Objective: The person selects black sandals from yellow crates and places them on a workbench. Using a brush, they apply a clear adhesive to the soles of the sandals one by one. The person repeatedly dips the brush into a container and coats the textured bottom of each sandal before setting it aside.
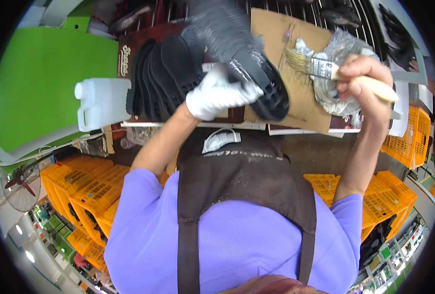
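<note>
My left hand [220, 95], in a white glove, grips a long black shoe sole [265, 88] with wet-looking streaks along its upper part. The sole lies at a slant over a cardboard sheet [271, 32], its far end blurred. My bare right hand [369, 81] is closed on the pale handle of a paintbrush [320, 67]. Its bristles point left, above the cardboard and apart from the sole. Under the brush and right hand sits a plastic-wrapped container [342, 46] smeared with white paste. Several more black soles [163, 73] stand in a row left of my gloved hand.
A white plastic jug [105, 105] stands at the left, beside a green tabletop [56, 73]. Dark bars of a rack [178, 12] run along the far side, with shoes on it. Orange crates [87, 191] are stacked behind on both sides. A fan [22, 188] is at far left.
</note>
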The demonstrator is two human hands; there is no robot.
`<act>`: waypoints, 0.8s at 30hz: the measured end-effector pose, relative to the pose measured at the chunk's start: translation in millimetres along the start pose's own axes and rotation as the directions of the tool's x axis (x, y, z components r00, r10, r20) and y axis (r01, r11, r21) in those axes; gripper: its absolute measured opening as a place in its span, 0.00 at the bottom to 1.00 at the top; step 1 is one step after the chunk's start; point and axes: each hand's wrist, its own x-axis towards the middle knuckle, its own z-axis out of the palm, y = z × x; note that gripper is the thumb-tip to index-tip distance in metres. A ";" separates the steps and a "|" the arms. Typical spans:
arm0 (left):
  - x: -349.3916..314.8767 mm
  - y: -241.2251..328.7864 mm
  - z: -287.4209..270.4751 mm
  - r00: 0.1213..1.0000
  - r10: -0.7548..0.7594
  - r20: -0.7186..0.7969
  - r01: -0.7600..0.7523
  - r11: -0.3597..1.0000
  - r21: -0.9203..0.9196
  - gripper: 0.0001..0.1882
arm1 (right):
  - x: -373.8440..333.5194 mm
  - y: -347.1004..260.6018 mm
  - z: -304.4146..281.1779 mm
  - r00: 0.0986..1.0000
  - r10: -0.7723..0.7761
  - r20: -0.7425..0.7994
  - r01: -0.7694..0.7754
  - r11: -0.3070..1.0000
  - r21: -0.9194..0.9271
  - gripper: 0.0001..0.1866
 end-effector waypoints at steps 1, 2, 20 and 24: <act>5.8 3.5 4.9 0.998 0.064 0.018 -0.065 0.996 0.061 0.23 | -9.1 7.7 3.0 0.991 -0.108 -0.083 0.111 0.993 0.029 0.12; -3.0 5.7 8.5 0.985 0.171 -0.005 -0.167 0.971 0.168 0.20 | -8.5 19.1 14.7 0.973 -0.193 -0.124 0.202 0.977 0.071 0.12; -0.4 -22.3 12.5 0.898 0.399 0.186 -0.440 0.834 0.332 0.24 | 1.5 21.7 138.8 0.761 -0.608 -0.226 0.504 0.774 -0.384 0.08; 5.9 -61.2 -6.1 0.912 0.307 0.272 -0.375 0.893 0.247 0.20 | 8.7 17.8 142.0 0.777 -0.602 -0.185 0.519 0.779 -0.353 0.07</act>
